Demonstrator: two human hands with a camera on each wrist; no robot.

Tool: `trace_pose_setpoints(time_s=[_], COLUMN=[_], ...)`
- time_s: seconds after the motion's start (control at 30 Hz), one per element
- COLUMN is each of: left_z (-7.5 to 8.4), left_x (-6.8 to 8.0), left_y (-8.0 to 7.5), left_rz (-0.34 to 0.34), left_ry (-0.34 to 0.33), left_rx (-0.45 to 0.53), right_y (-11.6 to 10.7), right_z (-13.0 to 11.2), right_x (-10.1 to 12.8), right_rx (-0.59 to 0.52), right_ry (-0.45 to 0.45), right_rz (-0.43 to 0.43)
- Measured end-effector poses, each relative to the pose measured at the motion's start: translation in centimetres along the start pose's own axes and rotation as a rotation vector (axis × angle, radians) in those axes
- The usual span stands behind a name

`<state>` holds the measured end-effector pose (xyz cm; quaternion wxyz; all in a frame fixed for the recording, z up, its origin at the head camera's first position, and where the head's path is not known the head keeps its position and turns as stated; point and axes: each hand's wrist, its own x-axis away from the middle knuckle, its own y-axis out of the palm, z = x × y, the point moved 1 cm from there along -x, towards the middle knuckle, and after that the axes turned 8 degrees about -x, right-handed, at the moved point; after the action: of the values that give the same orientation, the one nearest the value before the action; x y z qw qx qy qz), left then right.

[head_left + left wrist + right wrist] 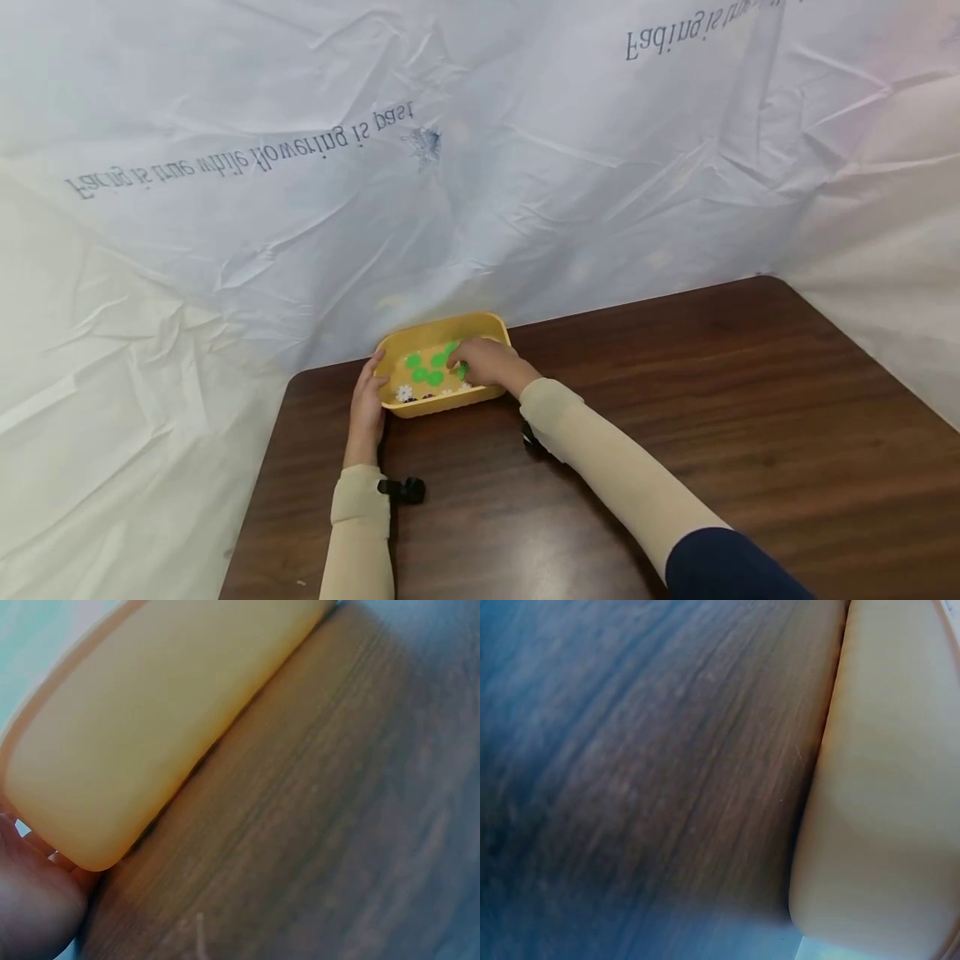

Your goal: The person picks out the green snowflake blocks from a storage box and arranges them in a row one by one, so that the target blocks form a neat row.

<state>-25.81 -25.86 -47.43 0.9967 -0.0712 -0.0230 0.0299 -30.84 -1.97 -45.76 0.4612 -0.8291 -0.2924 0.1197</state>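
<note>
A yellow plastic tub (444, 403) stands at the far left corner of the dark wooden table (675, 433). Inside lie several green discs (424, 372) and small white flower-shaped pieces (404, 392). My left hand (368, 402) grips the tub's left end, its fingers against the wall and up at the rim. The left wrist view shows the tub (150, 727) close up with that hand (30, 900) at its corner. My right hand (481, 363) reaches into the tub from the right, its curled fingers down on the green discs. Whether it pinches one is hidden. The right wrist view shows only the tub's wall (892, 787) and the table (645, 772).
A crumpled white plastic sheet (480, 167) with printed words hangs right behind the tub and drapes past the table's left edge (255, 475) and right side. A black camera mount (405, 490) sits at my left wrist. Bare wood stretches to the right and front.
</note>
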Motion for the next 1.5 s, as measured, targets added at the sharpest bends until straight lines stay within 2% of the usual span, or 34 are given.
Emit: trace_pose_setpoints(time_s=[0.17,0.4,0.5,0.63,0.73,0.87,1.13,1.23,1.4,1.5], left_z=[-0.2,-2.3,-1.7,-1.2,-2.2,-2.3,-0.2,0.0,-0.2,-0.9], left_x=[0.3,-0.4,0.4,0.6,0.0,0.4,2.5,2.8,2.6,2.4], left_y=[0.1,0.1,0.1,0.2,0.2,0.2,0.7,0.8,0.8,0.7], left_rz=[0.007,0.051,0.060,0.064,0.080,0.077,0.057,0.048,0.038,0.045], left_ry=[-0.009,0.008,0.003,-0.013,-0.006,-0.028,-0.060,-0.060,-0.050,-0.046], left_rx=[0.008,0.035,0.027,0.030,0.029,0.035,0.050,0.058,0.083,0.089], right_y=[0.1,0.1,0.2,0.2,0.1,0.3,0.6,0.5,-0.1,-0.3], right_z=[0.1,0.1,-0.1,-0.1,-0.1,0.1,0.0,0.0,0.2,0.3], right_x=[0.4,0.9,1.0,1.1,1.1,1.2,1.7,1.9,1.9,1.7], right_rx=[-0.024,-0.077,-0.086,-0.097,-0.096,-0.091,-0.087,-0.101,-0.164,-0.186], right_ry=[-0.004,-0.046,-0.054,-0.041,-0.051,-0.070,-0.072,-0.074,-0.132,-0.176], right_rz=[0.005,0.048,0.045,0.051,0.058,0.048,0.036,0.040,0.081,0.102])
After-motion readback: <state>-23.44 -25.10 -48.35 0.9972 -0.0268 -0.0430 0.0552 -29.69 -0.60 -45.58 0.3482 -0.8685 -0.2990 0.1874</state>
